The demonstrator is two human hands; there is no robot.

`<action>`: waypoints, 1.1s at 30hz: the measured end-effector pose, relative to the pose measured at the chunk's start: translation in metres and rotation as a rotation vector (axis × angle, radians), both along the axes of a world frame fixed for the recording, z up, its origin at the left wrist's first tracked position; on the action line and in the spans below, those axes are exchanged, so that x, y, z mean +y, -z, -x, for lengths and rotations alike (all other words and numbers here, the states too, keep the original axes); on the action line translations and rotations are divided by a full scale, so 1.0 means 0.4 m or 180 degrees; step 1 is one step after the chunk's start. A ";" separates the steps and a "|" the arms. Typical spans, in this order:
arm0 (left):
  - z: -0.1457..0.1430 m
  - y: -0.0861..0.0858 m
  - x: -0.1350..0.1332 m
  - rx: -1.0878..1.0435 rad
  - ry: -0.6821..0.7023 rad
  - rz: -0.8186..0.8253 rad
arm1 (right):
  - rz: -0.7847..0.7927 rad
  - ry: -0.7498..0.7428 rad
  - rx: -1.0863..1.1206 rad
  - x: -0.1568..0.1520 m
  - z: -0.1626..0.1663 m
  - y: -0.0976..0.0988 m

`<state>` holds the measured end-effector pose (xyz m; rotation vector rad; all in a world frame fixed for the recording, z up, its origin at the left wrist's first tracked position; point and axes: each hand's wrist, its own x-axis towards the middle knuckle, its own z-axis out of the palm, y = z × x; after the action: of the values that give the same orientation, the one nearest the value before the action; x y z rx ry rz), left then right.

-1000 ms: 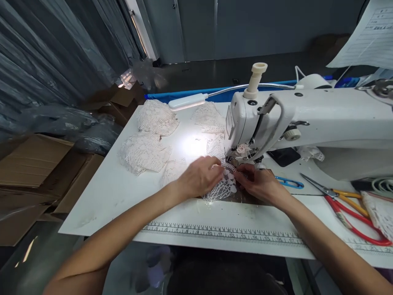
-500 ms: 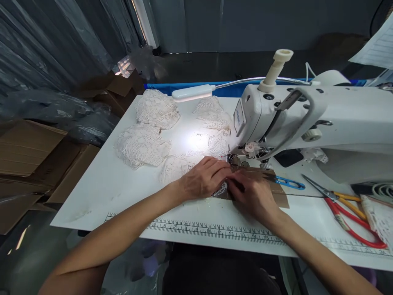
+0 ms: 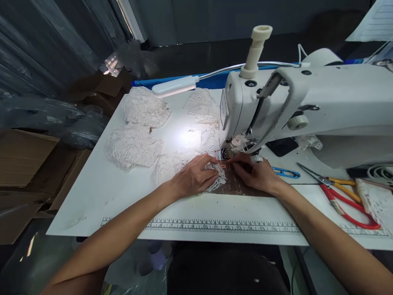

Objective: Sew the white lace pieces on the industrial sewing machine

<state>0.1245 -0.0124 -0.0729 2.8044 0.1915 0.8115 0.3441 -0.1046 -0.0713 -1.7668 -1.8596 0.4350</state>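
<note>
Lace piece [image 3: 215, 175] lies on the brown patch [image 3: 242, 187] of the desk [image 3: 101, 205], just in front of the sewing machine's [image 3: 322, 98] presser foot [image 3: 227, 154]. Your left hand [image 3: 192, 179] rests on it with the grip released, fingers pressing down, likely so the openwork lies flat and does not creep. Your right hand [image 3: 258, 177] has its fingertips drawn together at the lace's right edge, beside the foot. Whether that grip actually nips the lace cannot be told. The gooseneck lamp [image 3: 174, 86] is bent low, so its light falls on that spot. Lace stacks [image 3: 133, 145] sit beyond your left hand. Blue snips [image 3: 287, 173] and red-handled scissors [image 3: 350, 203] lie near your right.
</note>
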 end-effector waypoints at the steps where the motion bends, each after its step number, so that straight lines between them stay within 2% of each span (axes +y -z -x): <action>1: 0.000 -0.003 0.000 0.0014 -0.0026 -0.0051 | -0.0133 -0.0145 -0.0122 -0.004 0.003 0.005; 4: -0.002 -0.007 0.000 0.0021 -0.0020 -0.0166 | -0.0492 -0.0636 -0.0487 -0.015 0.010 0.011; 6: -0.003 -0.006 0.000 -0.0002 0.0029 -0.0175 | -0.0662 -0.0797 -0.0633 -0.017 0.012 0.011; 14: -0.006 0.006 0.008 -0.0084 0.0191 -0.0029 | -0.0623 -0.0674 -0.0897 -0.013 0.027 0.009; 23: -0.005 0.009 0.013 -0.0063 0.0246 0.0017 | -0.0277 -0.0468 -0.0125 -0.028 0.017 0.019; 27: -0.006 0.007 0.010 -0.0052 0.0201 -0.0036 | -0.0341 -0.0755 -0.0049 -0.036 0.009 0.007; 30: -0.005 0.007 0.007 -0.0066 0.0167 -0.0055 | -0.0552 -0.1067 -0.0225 -0.039 0.015 -0.001; 33: -0.003 0.007 0.005 -0.0018 0.0145 -0.0079 | -0.0635 -0.1122 -0.0512 -0.042 0.024 -0.004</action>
<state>0.1255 -0.0104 -0.0757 2.8183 0.1167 0.8169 0.3347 -0.1213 -0.0698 -1.3806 -2.2536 0.2286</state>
